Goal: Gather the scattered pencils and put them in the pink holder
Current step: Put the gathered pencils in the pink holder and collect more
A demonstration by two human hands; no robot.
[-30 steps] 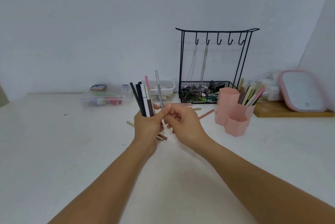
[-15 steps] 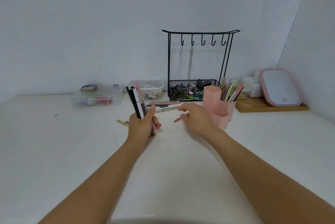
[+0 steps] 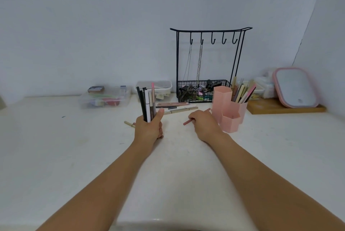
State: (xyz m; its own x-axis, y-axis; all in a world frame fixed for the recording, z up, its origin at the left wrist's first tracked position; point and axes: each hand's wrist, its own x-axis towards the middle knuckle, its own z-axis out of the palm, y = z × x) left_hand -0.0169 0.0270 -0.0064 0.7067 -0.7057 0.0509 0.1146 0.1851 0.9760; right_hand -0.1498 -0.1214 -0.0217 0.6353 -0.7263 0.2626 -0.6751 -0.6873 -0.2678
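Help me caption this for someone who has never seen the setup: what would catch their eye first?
Probably the left hand at centre, gripping an upright bundle of pencils. Just to its right, the right hand closes on a reddish pencil lying on the white table, beside the pink holder. Behind stands a black wire rack with chains hanging from it.

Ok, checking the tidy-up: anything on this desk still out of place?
Yes. Several loose pencils lie flat on the table before the black rack, another behind the left hand, all outside the pink holder.
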